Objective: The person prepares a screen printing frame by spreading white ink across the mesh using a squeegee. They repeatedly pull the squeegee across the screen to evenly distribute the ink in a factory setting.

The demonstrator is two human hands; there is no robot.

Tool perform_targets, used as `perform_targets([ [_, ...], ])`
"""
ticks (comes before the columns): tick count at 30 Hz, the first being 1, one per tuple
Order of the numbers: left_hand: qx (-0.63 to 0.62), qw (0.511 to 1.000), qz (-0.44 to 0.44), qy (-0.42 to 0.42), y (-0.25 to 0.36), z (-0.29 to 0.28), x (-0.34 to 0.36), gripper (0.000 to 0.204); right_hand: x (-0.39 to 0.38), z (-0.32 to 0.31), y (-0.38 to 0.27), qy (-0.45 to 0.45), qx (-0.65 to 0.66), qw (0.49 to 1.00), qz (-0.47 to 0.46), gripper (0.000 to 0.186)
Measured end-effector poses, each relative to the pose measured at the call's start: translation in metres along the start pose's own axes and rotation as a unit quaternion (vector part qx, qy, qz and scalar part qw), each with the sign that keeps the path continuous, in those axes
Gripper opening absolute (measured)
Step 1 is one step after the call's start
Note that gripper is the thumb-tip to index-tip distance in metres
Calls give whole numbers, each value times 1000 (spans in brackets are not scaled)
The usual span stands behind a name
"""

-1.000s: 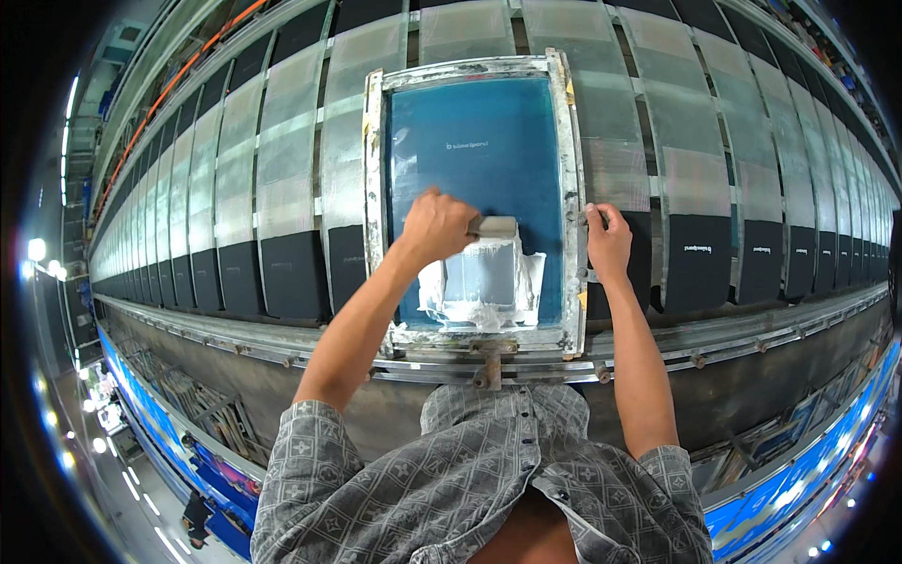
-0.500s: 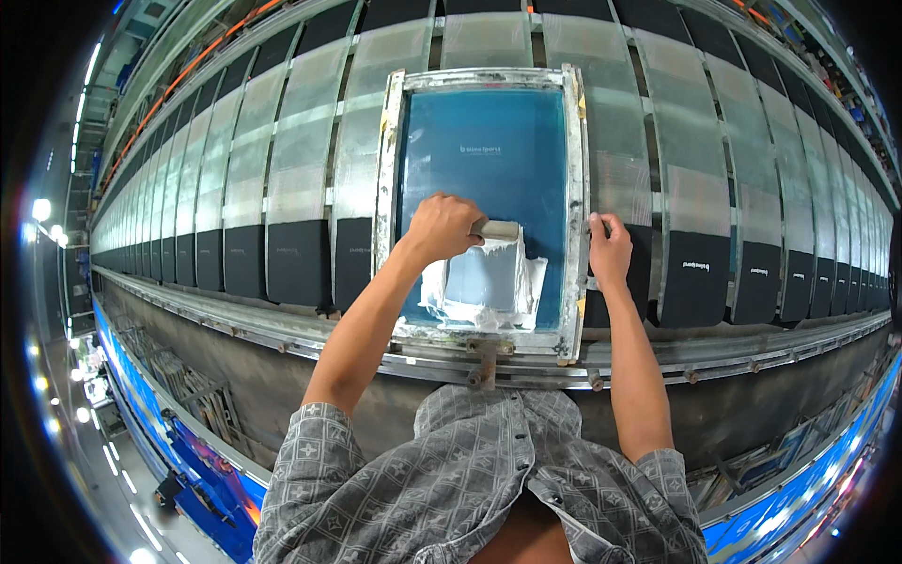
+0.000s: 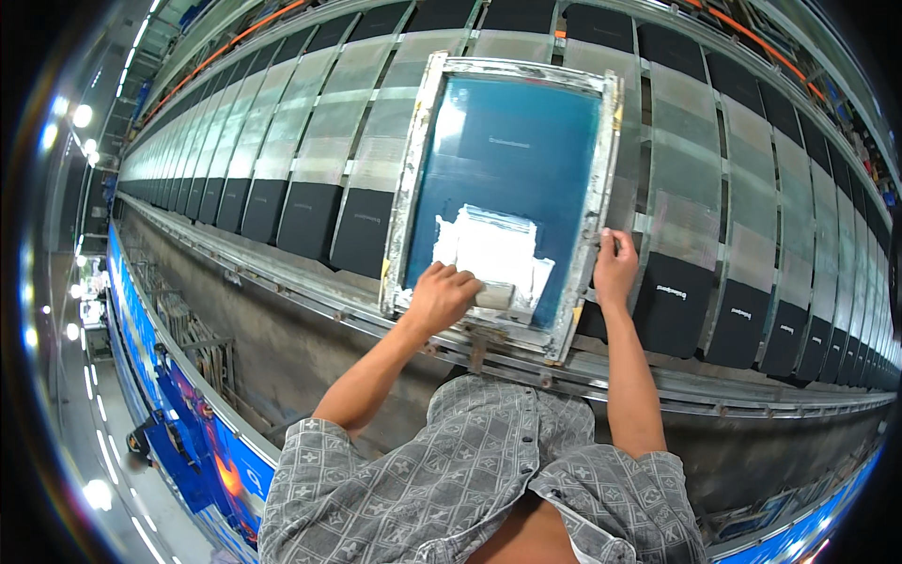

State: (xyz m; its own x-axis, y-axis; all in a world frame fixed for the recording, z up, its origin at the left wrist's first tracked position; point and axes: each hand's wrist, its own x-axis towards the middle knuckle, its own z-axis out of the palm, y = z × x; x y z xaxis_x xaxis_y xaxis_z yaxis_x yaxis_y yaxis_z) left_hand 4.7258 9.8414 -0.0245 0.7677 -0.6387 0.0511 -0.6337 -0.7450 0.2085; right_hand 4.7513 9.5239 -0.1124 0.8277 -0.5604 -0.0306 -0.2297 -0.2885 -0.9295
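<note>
A screen-printing frame point(image 3: 412, 188) with a pale, stained rim and blue mesh point(image 3: 526, 122) lies before me. My left hand point(image 3: 443, 299) grips a squeegee point(image 3: 496, 295) near the frame's close end; its lower edge is hidden in ink. Thick white ink point(image 3: 493, 246) covers a patch of mesh just beyond the squeegee, with ragged smears on both sides. At the frame's right rail my right hand point(image 3: 615, 268) has thumb and fingers closed on the edge. Small pale lettering shows on the mesh farther up.
Long pallets in a row run left and right, bearing black fabric pieces point(image 3: 674, 301) with small white prints on some. A metal rail point(image 3: 658, 387) runs along the near edge, between the pallets and my body. Blue panels point(image 3: 193, 432) stand at lower left.
My left hand has drawn the squeegee toward me, to the near end of the mesh. The patch behind it has turned from bluish to white. My view has tilted; the right hand stays at the rail.
</note>
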Motion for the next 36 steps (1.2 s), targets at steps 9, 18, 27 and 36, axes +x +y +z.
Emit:
perform_targets([
  [9, -38, 988, 15, -151, -75, -17, -3, 21, -13, 59, -14, 18, -33, 998, 45, 32],
  [18, -9, 991, 33, -128, -141, -22, 136, 24, -9, 69, -13, -12, -71, 992, 105, 33],
  [27, -46, 983, 111, -137, -100, 2, 31, 25, -10, 66, -6, -14, -52, 991, 124, 34],
  [36, -26, 991, 34, -124, -133, -9, 126, 6, -8, 67, -5, -18, -50, 992, 117, 34],
])
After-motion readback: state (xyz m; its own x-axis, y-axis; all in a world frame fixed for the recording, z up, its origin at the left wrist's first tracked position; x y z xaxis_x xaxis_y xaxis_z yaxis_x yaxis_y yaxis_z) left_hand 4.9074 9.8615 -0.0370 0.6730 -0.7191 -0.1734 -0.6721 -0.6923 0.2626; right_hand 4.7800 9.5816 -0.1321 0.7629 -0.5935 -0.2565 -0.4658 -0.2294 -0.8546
